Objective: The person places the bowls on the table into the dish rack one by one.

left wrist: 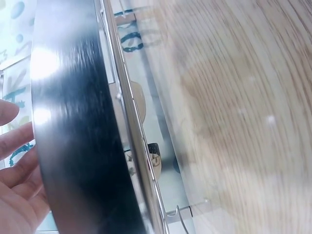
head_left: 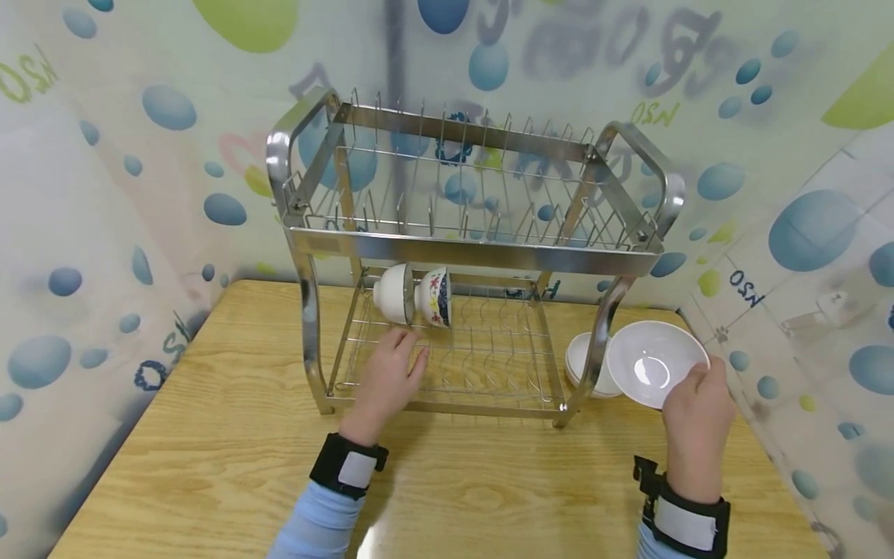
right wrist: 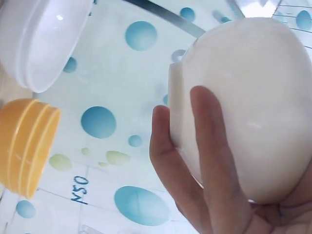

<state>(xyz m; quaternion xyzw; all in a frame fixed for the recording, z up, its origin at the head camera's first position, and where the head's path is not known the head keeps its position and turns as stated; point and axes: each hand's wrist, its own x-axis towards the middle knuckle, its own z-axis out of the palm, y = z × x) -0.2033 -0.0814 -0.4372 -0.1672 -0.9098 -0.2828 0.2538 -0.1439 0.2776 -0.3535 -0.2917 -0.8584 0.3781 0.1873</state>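
My right hand (head_left: 698, 415) grips a white bowl (head_left: 646, 357) by its rim, at the right of the dish rack. Its opening faces up toward the head camera; in the right wrist view, fingers (right wrist: 214, 141) spread across its outside. Over the front of the rack's lower tier, my left hand (head_left: 389, 373) has relaxed fingers and holds nothing. Just beyond its fingertips, two small bowls stand on edge in the wires: a plain white-sided one (head_left: 394, 295) and one with a floral and dark blue pattern (head_left: 436, 298).
The two-tier metal dish rack (head_left: 475, 252) stands on a wooden table (head_left: 454, 481) against a patterned wall. White bowls (head_left: 576, 359) sit beside its right leg, partly hidden by the held bowl. Stacked yellow bowls (right wrist: 27, 148) show in the right wrist view.
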